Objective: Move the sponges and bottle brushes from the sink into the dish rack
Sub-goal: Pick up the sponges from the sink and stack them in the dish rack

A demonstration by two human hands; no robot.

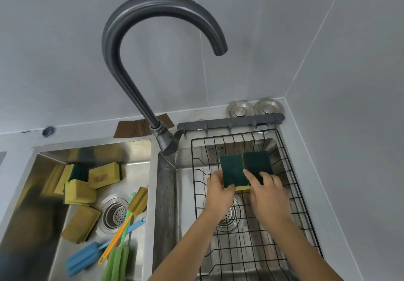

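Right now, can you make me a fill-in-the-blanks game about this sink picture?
1. The left hand and right hand are setting two sponges in the wire ____.
2. The sponges' tops facing the camera are dark ____.
3. The blue brush lies in the ____ basin.
4. Above both basins curves a grey ____.

Missing words: rack; green; left; faucet

We see two dark green scouring sponges (235,172) with yellow undersides in the black wire dish rack (295,193). At nine o'clock lie yellow sponges (79,192), then blue (87,256), orange-handled (119,232) and green bottle brushes (115,263) in the steel-grey sink (135,171).
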